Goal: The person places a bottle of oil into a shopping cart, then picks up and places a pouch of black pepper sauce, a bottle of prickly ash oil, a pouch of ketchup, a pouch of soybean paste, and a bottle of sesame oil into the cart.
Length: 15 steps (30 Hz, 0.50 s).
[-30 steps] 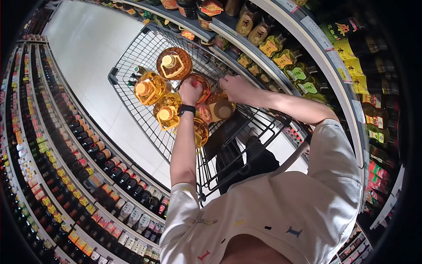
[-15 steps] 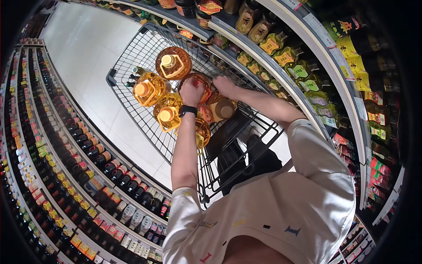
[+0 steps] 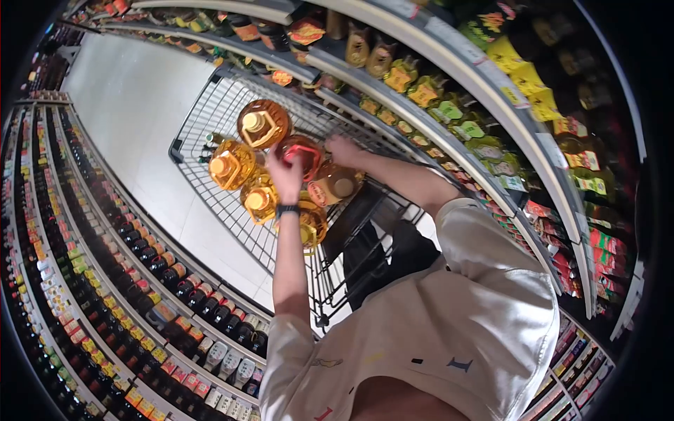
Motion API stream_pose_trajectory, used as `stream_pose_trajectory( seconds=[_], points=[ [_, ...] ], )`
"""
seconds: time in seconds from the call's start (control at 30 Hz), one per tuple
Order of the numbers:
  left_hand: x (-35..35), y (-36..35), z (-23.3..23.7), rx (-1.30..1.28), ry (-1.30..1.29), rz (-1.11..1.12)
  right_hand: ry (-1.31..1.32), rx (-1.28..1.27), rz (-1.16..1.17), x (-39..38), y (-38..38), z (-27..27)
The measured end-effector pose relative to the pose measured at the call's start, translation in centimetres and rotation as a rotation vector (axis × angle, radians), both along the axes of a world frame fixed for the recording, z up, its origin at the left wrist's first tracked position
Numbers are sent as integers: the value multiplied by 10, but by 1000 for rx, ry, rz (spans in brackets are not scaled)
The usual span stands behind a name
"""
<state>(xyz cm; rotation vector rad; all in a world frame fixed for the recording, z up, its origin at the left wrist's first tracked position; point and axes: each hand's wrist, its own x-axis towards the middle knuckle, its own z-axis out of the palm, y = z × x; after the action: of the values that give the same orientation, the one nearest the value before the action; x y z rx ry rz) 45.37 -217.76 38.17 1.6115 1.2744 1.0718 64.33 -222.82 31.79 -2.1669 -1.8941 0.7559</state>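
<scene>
A metal shopping cart (image 3: 184, 133) holds several large oil bottles. My left hand (image 3: 286, 174), with a dark band on the wrist, is over the near left side of a dark bottle with a red top (image 3: 303, 156), its fingers apart. On that bottle's right side is my right hand (image 3: 342, 150); its fingertips are blurred. Around them stand an amber bottle with a cream cap (image 3: 263, 122), a yellow bottle with an orange cap (image 3: 232, 165), another yellow bottle (image 3: 260, 200) and a brown-capped bottle (image 3: 337, 184).
Shelves of bottles (image 3: 421, 91) run close along the cart's right side. Another long shelf (image 3: 161, 281) curves along the left, beyond a strip of pale floor (image 3: 133, 126). Small green-necked bottles (image 3: 210, 144) lie at the cart's left side.
My left hand has opened and drawn back from the top of the red-topped bottle, uncovering it. The view has shifted, so the cart's contents sit slightly further left and lower.
</scene>
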Motion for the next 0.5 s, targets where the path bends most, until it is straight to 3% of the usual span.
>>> stream_pose_trajectory(
  seconds=[0.07, 0.13, 0.2, 0.27, 0.37, 0.4, 0.47, 0.5],
  points=[
    [-13, -52, 73, 189, 178, 102, 103, 11, 42, 6, -25, 30],
    [-35, -114, 112, -162, -117, -43, 213, 27, 80, 13, -62, 82],
    [-46, -176, 151, -273, -59, -220, 147, -32, 257, 20, -104, 147],
    [-55, -230, 144, -260, 127, -239, 33, 230, 325, 17, -161, 145],
    [-55, -291, 148, -224, 576, -300, 100, 480, 260, 3, -255, 207],
    [-47, -305, 154, -335, 707, -240, 32, 614, 333, -1, -289, 226],
    [-41, -323, 144, -142, 840, -143, 180, 472, 204, -17, -350, 222],
    [-40, -327, 135, -103, 857, -103, 147, 562, 225, -19, -368, 216]
  ],
)
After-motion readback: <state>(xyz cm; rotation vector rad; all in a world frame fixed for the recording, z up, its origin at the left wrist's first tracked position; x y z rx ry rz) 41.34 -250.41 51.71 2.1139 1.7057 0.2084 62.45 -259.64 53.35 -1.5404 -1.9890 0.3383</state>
